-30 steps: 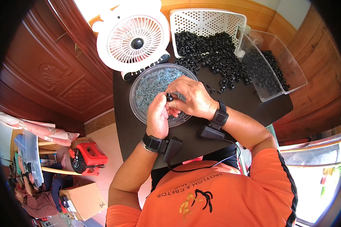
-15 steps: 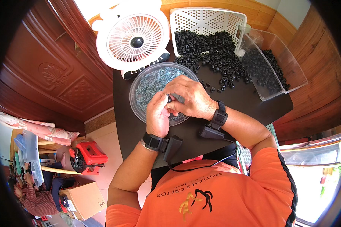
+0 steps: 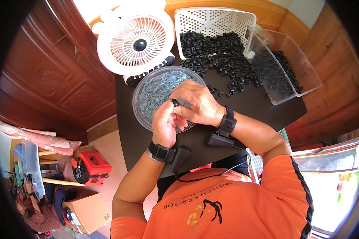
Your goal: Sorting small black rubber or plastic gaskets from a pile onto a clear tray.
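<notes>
Over a round clear tub (image 3: 136, 104) of small bluish, see-through pieces (image 3: 159, 85), my two hands meet at the fingertips. My left hand (image 3: 163, 125) is closed, pinching a small rounded black part (image 3: 175, 102) between thumb and fingers. From the right, my right hand (image 3: 201, 104) bends over it, its fingers closed round a small flat grey piece (image 3: 183, 102) that points at the black part. The fingers partly cover both items, and what the grey piece is cannot be made out.
Black ring-like parts (image 3: 231, 63) spill from a tipped white perforated basket (image 3: 215, 18) onto the dark table (image 3: 251, 115). A clear bin (image 3: 303, 75) with more stands at right. A white fan (image 3: 135, 44) is behind the tub. Another person (image 3: 40, 215) sits at far left beside a cardboard box (image 3: 87, 213).
The view has shifted slightly. My fingers have turned a little at the black part, and more of the grey piece shows. At far left the other person has bent or moved.
</notes>
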A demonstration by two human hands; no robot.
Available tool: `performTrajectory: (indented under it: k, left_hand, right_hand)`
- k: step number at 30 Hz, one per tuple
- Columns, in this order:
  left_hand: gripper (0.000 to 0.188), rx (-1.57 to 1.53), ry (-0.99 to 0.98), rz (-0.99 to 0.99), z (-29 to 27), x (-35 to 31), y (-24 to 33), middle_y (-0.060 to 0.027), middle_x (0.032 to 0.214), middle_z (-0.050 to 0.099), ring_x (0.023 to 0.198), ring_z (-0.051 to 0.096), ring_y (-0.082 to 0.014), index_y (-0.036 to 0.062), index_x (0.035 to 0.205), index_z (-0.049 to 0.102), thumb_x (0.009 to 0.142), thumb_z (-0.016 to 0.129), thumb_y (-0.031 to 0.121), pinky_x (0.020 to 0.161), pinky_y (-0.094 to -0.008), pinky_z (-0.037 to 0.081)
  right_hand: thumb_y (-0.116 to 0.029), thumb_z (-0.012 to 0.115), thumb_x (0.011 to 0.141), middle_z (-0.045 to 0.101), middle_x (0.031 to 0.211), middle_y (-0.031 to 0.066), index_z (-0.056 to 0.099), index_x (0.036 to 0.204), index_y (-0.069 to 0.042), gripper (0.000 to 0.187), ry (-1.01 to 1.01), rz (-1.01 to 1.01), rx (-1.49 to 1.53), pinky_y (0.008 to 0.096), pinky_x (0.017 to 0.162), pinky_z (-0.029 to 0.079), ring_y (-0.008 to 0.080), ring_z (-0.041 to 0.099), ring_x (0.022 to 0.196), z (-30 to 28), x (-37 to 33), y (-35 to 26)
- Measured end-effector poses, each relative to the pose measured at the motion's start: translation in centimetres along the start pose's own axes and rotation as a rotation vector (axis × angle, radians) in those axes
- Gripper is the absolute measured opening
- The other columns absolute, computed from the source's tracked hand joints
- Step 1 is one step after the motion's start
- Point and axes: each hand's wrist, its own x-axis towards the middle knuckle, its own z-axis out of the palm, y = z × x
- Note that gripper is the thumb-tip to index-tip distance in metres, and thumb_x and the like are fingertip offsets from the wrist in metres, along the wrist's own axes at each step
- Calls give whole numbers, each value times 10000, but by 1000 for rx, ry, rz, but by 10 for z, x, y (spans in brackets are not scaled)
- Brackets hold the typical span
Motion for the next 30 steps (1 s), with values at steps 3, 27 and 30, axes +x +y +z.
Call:
performTrajectory:
  k: [3,27,30]
  left_hand:
    - [331,-33,50,6,-2,-2,-2,-99,713,611,544,549,-176,24,896,546,942,401,318,478,-265,407]
    - [292,-128,55,127,-3,3,-5,-69,827,588,664,570,-147,12,977,550,944,424,274,579,-274,439]
    - [317,-96,11,97,4,1,2,-76,792,595,626,567,-148,8,971,545,950,416,296,567,-266,439]
  right_hand:
    - [-157,752,695,637,882,99,603,913,-38,290,14,-19,-14,383,722,505,306,615,829,5,0,-2]
    - [-116,774,628,626,861,56,609,922,-67,341,29,19,-2,366,711,506,271,606,801,5,2,-8]
    - [-123,759,639,635,858,63,616,911,-64,313,63,-4,-59,369,710,511,277,616,800,4,1,-5]
